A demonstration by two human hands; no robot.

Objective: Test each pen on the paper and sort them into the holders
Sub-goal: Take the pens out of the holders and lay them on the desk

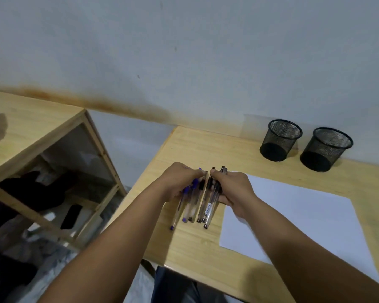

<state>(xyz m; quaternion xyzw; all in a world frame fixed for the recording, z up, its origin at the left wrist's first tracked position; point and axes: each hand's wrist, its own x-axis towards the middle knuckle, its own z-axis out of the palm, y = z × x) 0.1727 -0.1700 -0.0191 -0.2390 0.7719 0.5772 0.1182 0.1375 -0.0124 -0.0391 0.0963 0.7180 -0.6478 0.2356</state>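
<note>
A bundle of several clear-barrelled pens (197, 206) lies on the wooden desk (195, 243), some with blue caps on the left, some with black caps on the right. My left hand (179, 182) curls over the blue-capped pens from the left. My right hand (232, 189) grips the black-capped pens from the right. The two hands almost meet at the pens' far ends. A white sheet of paper (293, 215) lies just right of the pens. Two black mesh holders, the left one (279, 139) and the right one (325, 148), stand empty at the back right.
A wooden shelf unit (42, 136) stands to the left of the desk, with dark items inside. A pale wall (184, 51) rises behind the desk. A gap of floor separates shelf and desk.
</note>
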